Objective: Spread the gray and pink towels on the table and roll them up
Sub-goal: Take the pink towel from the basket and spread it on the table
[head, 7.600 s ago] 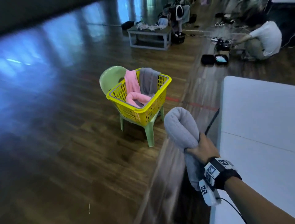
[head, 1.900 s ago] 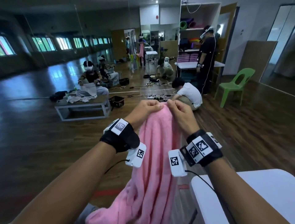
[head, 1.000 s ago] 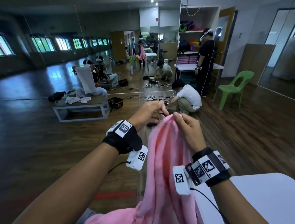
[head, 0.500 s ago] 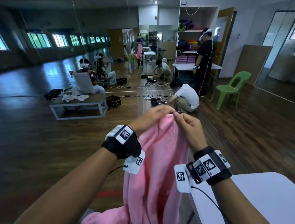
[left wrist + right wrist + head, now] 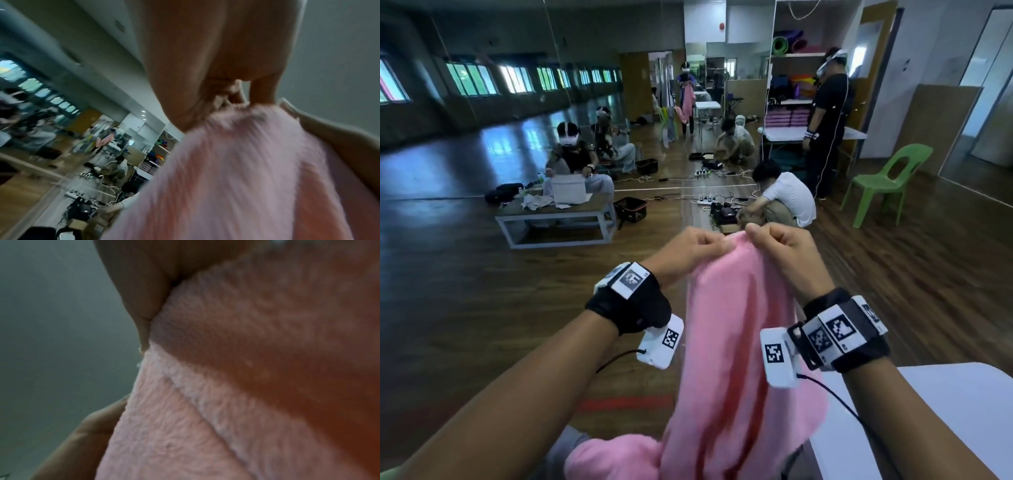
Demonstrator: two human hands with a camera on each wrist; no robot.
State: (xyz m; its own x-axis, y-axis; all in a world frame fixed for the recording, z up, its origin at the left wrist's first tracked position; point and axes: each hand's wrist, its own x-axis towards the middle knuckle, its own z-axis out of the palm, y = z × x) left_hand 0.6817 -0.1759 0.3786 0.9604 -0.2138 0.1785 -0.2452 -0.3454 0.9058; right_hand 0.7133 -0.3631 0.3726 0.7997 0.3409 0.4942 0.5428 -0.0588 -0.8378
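Both hands are up in open air above the wooden floor (image 5: 482, 325), nothing beside them. The hanging pink towel (image 5: 732, 359) fills the gap between the wrists. Below the right hand (image 5: 787, 253), the white bench (image 5: 945, 411) corner juts in; its top lies bare.

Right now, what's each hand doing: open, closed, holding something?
Left hand: closed, pinching the top edge of the pink towel.
Right hand: closed, pinching the same edge.
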